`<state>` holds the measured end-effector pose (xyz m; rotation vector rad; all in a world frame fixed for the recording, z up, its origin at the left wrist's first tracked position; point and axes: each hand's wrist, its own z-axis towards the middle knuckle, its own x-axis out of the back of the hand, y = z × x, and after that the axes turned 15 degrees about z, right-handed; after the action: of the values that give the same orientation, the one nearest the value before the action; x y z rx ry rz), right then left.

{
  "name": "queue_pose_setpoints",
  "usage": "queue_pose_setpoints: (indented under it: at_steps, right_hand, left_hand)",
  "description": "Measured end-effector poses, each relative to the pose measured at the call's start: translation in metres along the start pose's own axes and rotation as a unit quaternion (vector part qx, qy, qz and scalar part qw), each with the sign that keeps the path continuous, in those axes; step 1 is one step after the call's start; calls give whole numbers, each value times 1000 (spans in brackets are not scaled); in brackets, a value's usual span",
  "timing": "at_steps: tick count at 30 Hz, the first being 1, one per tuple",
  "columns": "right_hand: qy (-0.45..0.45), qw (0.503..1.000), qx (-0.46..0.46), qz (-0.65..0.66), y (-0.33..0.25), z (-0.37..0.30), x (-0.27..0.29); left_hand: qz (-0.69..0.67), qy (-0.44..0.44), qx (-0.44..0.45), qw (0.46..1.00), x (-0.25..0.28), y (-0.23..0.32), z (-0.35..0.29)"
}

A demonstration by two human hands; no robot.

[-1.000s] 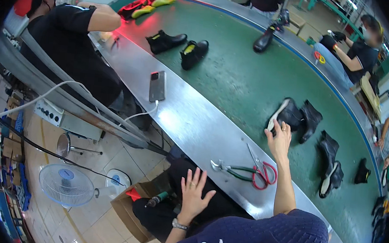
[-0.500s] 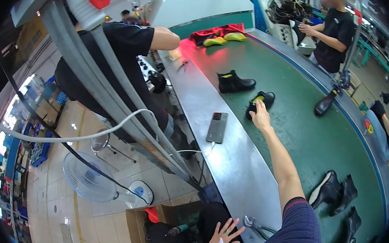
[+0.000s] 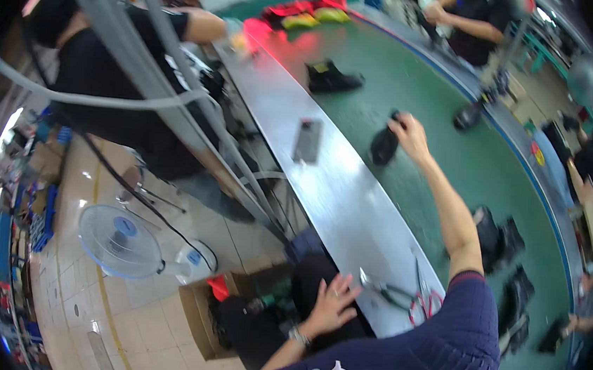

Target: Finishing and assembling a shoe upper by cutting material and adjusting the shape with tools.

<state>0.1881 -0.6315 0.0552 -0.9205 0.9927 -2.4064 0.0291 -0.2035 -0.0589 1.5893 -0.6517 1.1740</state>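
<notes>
My right hand [image 3: 409, 136] reaches out over the green belt with its fingers closed on the upper end of a black ankle boot [image 3: 383, 149]. The boot hangs with its other end toward me; motion blur hides whether it touches the belt. Beyond it on the belt lies another black ankle boot [image 3: 332, 78]. My left hand [image 3: 332, 305] rests low over my dark trousers, fingers spread and holding nothing. On the metal ledge near it lie pincers [image 3: 381, 287] with dark handles and red-handled scissors [image 3: 425, 295].
A phone [image 3: 307, 141] lies on the metal ledge [image 3: 336, 213]. More black boots [image 3: 518, 299] stand at the belt's near right. Yellow-green shoe pieces [image 3: 300, 22] lie at the far end. A co-worker stands left beyond a metal post [image 3: 132, 51]; a fan [image 3: 121, 241] and cardboard box [image 3: 194, 320] are below.
My right hand has closed on the nearer boot, which has swung round to hang from its fingers. My left hand stays spread over my lap. The whole view has shifted.
</notes>
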Motion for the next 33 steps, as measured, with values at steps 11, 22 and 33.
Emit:
queue_pose_setpoints:
  at_steps: [11,22,33]
  right_hand:
    - [-258,859,-238,372,-253,-140,62]
    - [-318,787,-284,446,-289,-221,-10]
    - [-437,723,-323,426,-260,-306,-36]
  left_hand:
    - [-384,95,-16,918,137,44,1]
    - [-516,180,88,833,92,34,-97]
    - [-544,128,177,810,64,23,-151]
